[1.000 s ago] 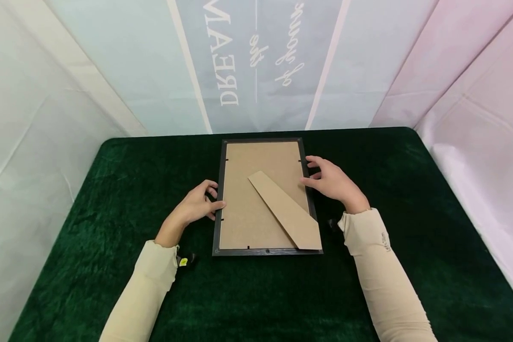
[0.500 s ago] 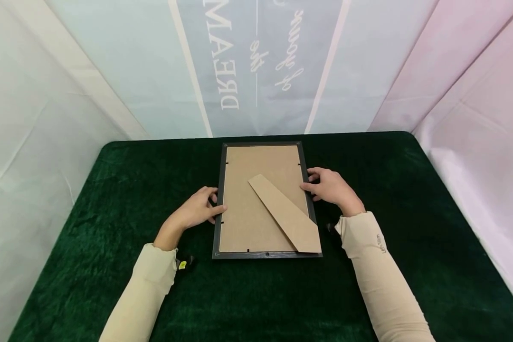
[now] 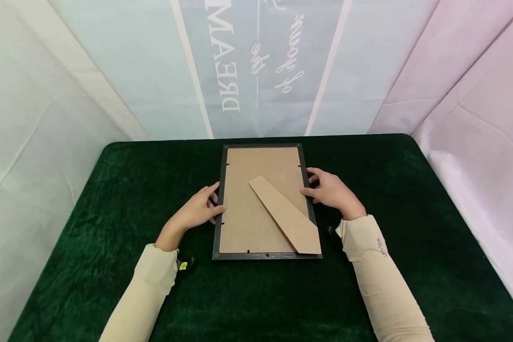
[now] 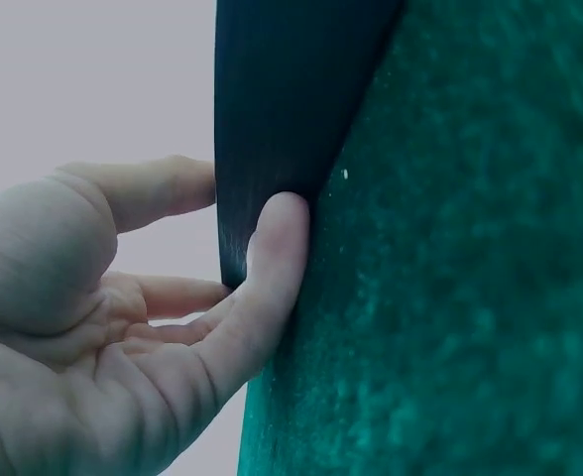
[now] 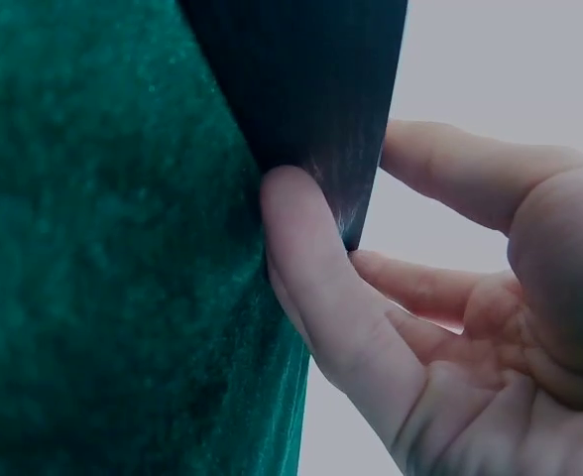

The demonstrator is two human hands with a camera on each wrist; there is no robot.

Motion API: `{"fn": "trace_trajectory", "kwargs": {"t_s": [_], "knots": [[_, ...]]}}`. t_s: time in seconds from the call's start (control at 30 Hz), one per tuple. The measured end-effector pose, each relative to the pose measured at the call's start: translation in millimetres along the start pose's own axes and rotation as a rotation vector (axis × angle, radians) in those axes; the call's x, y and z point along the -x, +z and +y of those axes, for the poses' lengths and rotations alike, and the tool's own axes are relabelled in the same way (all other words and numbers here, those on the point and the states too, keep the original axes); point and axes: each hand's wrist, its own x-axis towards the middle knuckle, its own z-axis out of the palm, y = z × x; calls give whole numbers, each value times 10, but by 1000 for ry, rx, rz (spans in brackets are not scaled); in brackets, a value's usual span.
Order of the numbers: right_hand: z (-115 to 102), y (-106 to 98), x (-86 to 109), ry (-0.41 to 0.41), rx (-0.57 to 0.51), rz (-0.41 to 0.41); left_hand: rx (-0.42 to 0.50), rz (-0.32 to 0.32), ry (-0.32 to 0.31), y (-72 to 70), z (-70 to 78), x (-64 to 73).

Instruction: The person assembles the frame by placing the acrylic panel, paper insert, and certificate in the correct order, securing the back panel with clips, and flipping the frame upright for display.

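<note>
A black picture frame (image 3: 218,237) lies face down on the green velvet tablecloth, its brown backboard (image 3: 256,213) up. A slanted easel stand (image 3: 284,213) lies flat across that board towards the lower right corner. My left hand (image 3: 196,207) holds the left edge, thumb on top and the other fingers along the outer side. On the opposite edge, somewhat higher up, my right hand (image 3: 334,190) grips in the same way. Both wrist views show a little finger-side digit against the frame's dark side wall (image 4: 282,99), low by the cloth. The frame's front is hidden.
Green velvet cloth (image 3: 256,299) covers the table around the frame. A printed backdrop (image 3: 273,71) with mirrored lettering hangs behind the far edge. White and pink curtains flank the table. A small black device (image 3: 185,263) sits at my left wrist.
My right hand has slid slightly down the right edge, and its fingers have closed in on the frame. The whole view has shifted a little; the frame stays in place on the cloth.
</note>
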Motion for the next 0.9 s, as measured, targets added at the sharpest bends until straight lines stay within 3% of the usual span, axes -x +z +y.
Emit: {"fn": "trace_trajectory", "kwargs": {"t_s": [0.5, 0.7, 0.9], "knots": [[27, 15, -12, -35, 27, 30, 44, 107, -50, 9, 18, -27], [19, 16, -14, -32, 29, 41, 54, 188, -31, 60, 14, -23], [27, 15, -27, -6, -25, 42, 101, 255, -57, 126, 33, -18]]}}
